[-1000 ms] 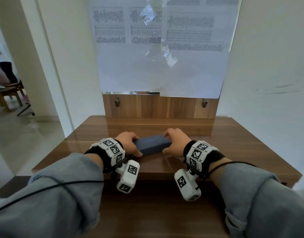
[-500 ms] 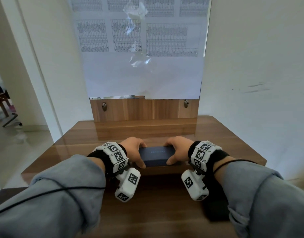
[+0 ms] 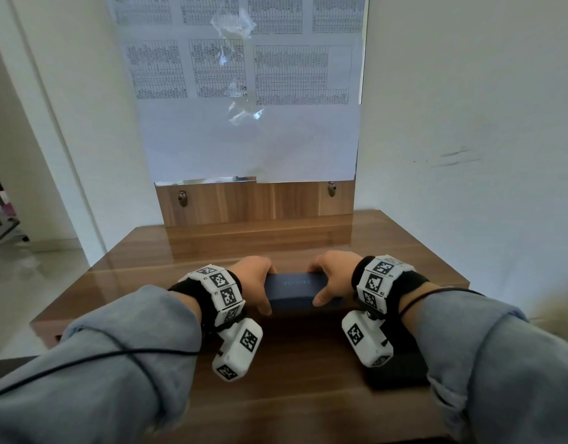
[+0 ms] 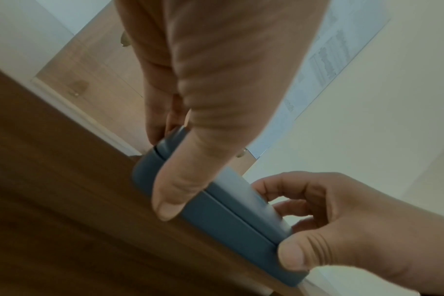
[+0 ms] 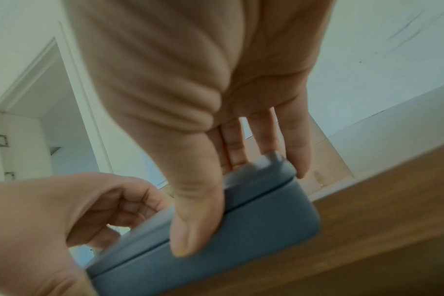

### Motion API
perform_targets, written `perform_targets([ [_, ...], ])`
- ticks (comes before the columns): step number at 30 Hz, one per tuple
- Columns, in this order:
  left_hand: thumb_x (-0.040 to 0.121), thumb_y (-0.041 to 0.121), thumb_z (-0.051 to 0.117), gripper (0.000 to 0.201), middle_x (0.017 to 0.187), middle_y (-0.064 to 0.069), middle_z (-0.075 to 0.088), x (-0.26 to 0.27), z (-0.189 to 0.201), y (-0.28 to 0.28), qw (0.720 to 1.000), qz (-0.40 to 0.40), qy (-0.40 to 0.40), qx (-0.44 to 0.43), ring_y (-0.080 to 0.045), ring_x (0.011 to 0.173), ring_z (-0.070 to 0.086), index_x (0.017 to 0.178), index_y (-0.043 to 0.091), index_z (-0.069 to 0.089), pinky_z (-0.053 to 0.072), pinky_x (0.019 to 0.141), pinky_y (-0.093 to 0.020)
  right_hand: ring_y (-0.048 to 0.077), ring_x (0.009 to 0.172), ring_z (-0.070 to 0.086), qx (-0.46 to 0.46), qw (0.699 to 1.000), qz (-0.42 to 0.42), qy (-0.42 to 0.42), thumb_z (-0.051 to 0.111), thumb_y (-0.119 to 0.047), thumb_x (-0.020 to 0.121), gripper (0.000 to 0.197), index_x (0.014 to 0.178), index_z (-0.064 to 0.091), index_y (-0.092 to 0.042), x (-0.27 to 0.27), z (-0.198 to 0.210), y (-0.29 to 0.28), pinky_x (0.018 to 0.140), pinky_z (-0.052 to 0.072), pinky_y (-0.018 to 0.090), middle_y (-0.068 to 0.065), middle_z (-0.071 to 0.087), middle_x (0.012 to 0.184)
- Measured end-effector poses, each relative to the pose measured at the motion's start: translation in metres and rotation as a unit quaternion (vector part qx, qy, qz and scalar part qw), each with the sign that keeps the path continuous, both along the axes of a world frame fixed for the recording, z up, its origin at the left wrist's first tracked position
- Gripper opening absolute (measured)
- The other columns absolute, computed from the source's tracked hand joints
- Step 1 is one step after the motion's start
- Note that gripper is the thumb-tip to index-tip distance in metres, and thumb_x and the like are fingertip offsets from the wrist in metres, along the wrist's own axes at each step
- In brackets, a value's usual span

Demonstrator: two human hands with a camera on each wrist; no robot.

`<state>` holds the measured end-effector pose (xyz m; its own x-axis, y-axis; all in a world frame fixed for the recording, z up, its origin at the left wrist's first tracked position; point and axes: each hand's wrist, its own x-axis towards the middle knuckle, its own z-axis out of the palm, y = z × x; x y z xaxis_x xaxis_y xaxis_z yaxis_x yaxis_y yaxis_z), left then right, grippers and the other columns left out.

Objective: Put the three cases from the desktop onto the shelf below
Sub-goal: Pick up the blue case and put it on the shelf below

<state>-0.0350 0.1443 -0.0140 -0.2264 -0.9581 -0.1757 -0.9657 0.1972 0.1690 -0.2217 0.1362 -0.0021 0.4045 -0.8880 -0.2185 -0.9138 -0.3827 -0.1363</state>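
Observation:
A dark blue oblong case (image 3: 294,288) hangs over the front edge of the wooden desktop (image 3: 212,251), held between both hands. My left hand (image 3: 264,288) grips its left end, thumb on the near side and fingers over the far side. My right hand (image 3: 321,283) grips the right end the same way. The left wrist view shows the case (image 4: 228,216) with its lid seam and my left thumb (image 4: 175,192) across it. In the right wrist view my right thumb (image 5: 198,216) lies on the case (image 5: 261,216). A second dark case (image 3: 401,370) lies on the lower shelf (image 3: 292,363), partly hidden by my right wrist.
A wooden back panel (image 3: 254,200) with two metal knobs stands behind the desktop, under a large printed sheet (image 3: 244,107). A white wall (image 3: 468,139) runs close along the right. To the left an open doorway (image 3: 7,251) shows tiled floor.
Both hands have drawn the blue case from the middle of the desktop toward me, to its front edge. It has turned level across my view.

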Motion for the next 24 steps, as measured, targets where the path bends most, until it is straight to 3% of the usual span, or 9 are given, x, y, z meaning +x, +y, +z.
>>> perform_targets([
  [8,0.061,0.034,0.087,0.072,0.121,-0.001,0.061,-0.015,0.001,0.017,1.000,-0.021,-0.006,-0.014,-0.020,0.106,0.060,0.124,0.015,0.056,0.053,0.091,-0.033,0.028,0.123,0.053,0.010,1.000,-0.018,-0.019,0.080,-0.027,0.076,0.071,0.136,0.046,-0.011,-0.016,0.000,0.016,0.105,0.045,0.042,0.008,0.054,0.137],
  [12,0.063,0.037,0.086,0.075,0.122,-0.003,0.060,-0.032,0.008,0.029,0.999,-0.040,0.000,-0.013,-0.022,0.108,0.060,0.127,0.013,0.055,0.052,0.094,-0.035,0.026,0.126,0.050,0.040,0.996,-0.050,-0.055,0.083,-0.022,0.072,0.083,0.142,0.038,-0.017,-0.035,0.001,0.026,0.099,0.045,0.037,0.005,0.049,0.141],
  [16,0.061,0.041,0.086,0.073,0.118,-0.001,0.063,-0.049,0.014,0.039,0.999,-0.047,0.018,0.021,-0.020,0.105,0.062,0.124,0.013,0.060,0.053,0.093,-0.034,0.024,0.127,0.048,0.064,0.992,-0.068,-0.090,0.085,-0.026,0.070,0.093,0.146,0.032,-0.018,-0.056,0.009,0.034,0.099,0.044,0.036,0.005,0.047,0.141],
  [20,0.063,0.037,0.086,0.065,0.116,-0.003,0.067,-0.066,0.012,0.044,0.995,-0.055,0.047,0.073,-0.021,0.103,0.065,0.120,0.013,0.065,0.056,0.090,-0.034,0.021,0.116,0.057,0.075,0.991,-0.078,-0.079,0.078,-0.041,0.075,0.075,0.138,0.045,-0.017,-0.073,0.010,0.041,0.094,0.046,0.032,0.001,0.059,0.127],
  [24,0.064,0.032,0.086,0.059,0.118,-0.009,0.070,-0.089,-0.003,0.044,0.981,-0.060,0.080,0.166,-0.025,0.105,0.068,0.117,0.012,0.068,0.057,0.092,-0.041,0.021,0.119,0.056,0.023,0.992,-0.095,-0.075,0.066,-0.055,0.080,0.072,0.138,0.047,-0.016,-0.089,0.007,0.048,0.099,0.042,0.033,0.003,0.061,0.130],
])
